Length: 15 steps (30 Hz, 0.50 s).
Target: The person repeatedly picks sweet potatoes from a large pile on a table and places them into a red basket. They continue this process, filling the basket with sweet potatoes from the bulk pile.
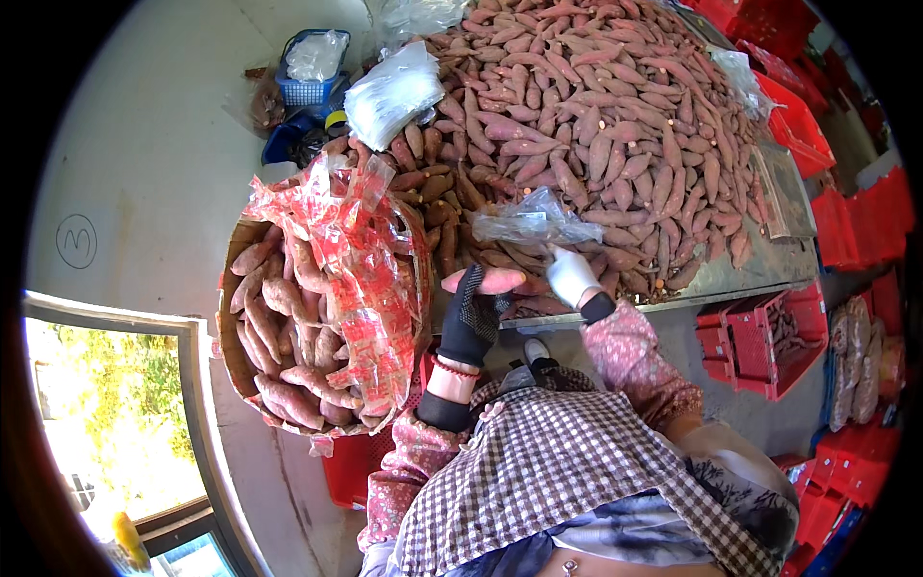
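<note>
My left hand (472,317), in a black dotted glove, holds a pinkish sweet potato (487,280) level above the near edge of the heap. To its right is my right hand (572,278), in a white glove, over the near sweet potatoes; its fingertips are by a clear plastic bag (537,220), and whether they grip anything cannot be told. A large heap of sweet potatoes (613,130) covers much of the metal table (768,260). On the left, a round basket (234,375) holds more sweet potatoes, partly covered by red and clear taped plastic (346,252).
A stack of clear plastic bags (394,94) lies at the heap's left edge. Behind it stands a blue basket (304,92) with plastic inside. A flat metal-edged board (784,189) lies at the table's right. Red crates (775,342) stand below and beyond the table's right side.
</note>
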Motion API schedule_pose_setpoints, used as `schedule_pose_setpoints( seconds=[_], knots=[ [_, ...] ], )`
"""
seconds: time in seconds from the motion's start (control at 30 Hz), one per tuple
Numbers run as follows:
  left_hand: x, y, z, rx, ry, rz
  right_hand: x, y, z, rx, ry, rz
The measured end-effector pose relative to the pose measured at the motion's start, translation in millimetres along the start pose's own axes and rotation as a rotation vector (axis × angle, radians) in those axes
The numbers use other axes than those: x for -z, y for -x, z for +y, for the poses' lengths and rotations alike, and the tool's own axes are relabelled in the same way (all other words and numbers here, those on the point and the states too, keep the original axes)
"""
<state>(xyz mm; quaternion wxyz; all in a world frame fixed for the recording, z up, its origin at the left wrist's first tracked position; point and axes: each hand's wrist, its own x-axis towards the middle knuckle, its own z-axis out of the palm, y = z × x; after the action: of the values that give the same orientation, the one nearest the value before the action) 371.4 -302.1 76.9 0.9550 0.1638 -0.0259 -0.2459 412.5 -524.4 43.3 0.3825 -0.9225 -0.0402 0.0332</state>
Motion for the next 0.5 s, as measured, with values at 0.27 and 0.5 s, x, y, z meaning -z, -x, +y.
schedule_pose_setpoints(
  seconds=[0.27,0.5],
  knots=[
    [-12.9,2.1,-3.2,-0.239,-1.392,0.482,30.1,18.5,-68.7,0.429,0.049,-0.109],
    [-32.6,0.1,-3.9,-0.319,-1.689,0.465,43.9,19.2,-109.6,0.435,0.228,-0.259]
  ],
)
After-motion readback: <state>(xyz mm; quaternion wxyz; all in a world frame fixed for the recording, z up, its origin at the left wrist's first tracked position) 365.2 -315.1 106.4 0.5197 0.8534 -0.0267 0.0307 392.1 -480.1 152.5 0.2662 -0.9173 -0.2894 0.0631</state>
